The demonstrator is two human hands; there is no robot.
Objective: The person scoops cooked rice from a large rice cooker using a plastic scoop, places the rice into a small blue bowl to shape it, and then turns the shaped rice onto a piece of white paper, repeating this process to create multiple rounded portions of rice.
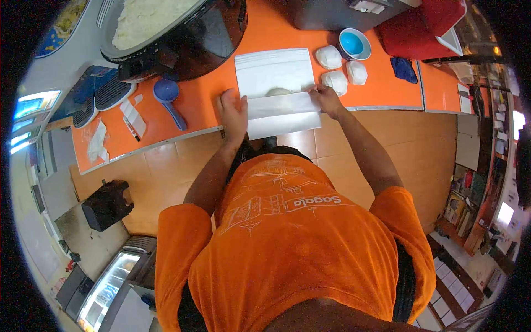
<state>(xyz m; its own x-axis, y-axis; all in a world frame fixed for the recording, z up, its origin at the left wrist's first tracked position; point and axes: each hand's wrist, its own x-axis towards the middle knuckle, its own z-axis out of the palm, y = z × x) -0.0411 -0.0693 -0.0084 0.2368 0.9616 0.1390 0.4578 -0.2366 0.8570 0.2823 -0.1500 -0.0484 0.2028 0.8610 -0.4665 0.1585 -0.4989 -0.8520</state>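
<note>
A stack of white paper sheets (272, 65) lies at the table's front edge, its near end overhanging. On it sits a small rounded pale mound of what looks like rice (278, 92). The near part of the top sheet (282, 106) is folded up against the mound and hides its near side. At the fold's right end my right hand (327, 101) pinches the paper between thumb and fingers. My left hand (233, 116) is at the left edge, its thumb by the fold and its fingers apart from the thumb.
Three white wrapped bundles (334, 83) stand right of the paper, near a blue-lined bowl (354, 44). Back left is a large black cooker (182, 55) full of white rice. A blue scoop (166, 90), a marker (131, 129) and paper scraps (97, 141) lie to the left.
</note>
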